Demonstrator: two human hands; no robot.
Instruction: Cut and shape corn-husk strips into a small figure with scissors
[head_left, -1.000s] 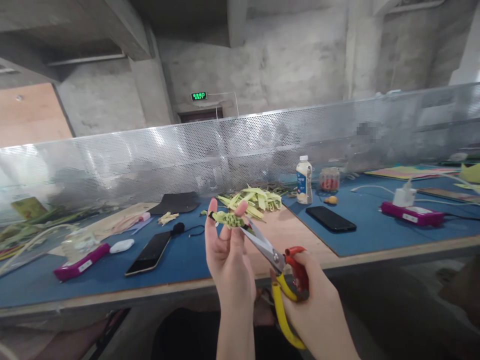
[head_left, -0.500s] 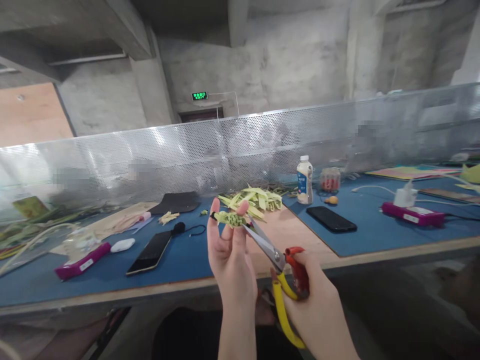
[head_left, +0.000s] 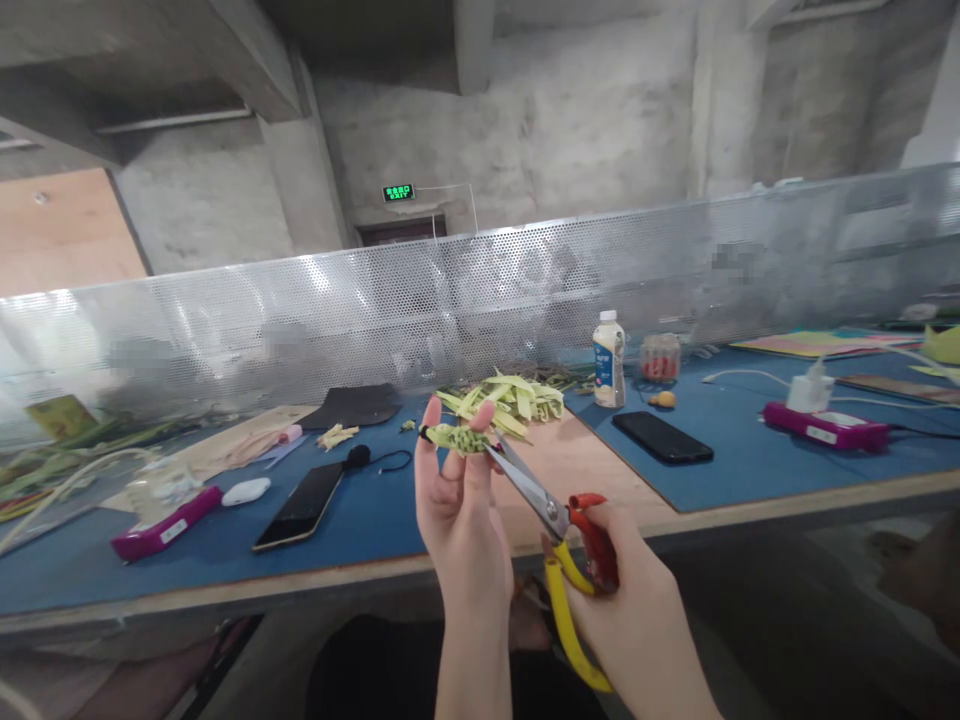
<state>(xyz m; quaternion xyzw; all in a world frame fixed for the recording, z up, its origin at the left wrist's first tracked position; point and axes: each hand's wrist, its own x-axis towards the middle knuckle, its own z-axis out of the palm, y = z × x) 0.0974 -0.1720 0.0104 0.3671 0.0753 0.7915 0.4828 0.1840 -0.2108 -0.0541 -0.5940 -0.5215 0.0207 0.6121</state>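
Between the thumb and fingers of my left hand (head_left: pixel 465 520) is a small pale-green woven piece (head_left: pixel 459 438), with a dark band at its left end. My right hand (head_left: pixel 637 610) grips a pair of scissors (head_left: pixel 553 515) by its handles, one red and one yellow. The blades point up and left, and their tips meet the right end of the woven piece near my left thumb. Whether the tips are closed on a strand is too small to tell. Behind my hands lies a heap of pale-green leaf strips (head_left: pixel 517 400) on a wooden board (head_left: pixel 600 465).
Blue mats (head_left: pixel 375 540) cover the table. On the left are a phone (head_left: pixel 300 505), a purple power strip (head_left: pixel 166 522) and a white case (head_left: pixel 246 490). On the right stand a bottle (head_left: pixel 609 360), a jar (head_left: pixel 660 358), a black phone (head_left: pixel 661 438) and another power strip. A perforated metal screen (head_left: pixel 337 320) runs behind.
Almost nothing differs. Both hands, the scissors and the woven piece keep nearly the same place, with the blade tips still at its right end.
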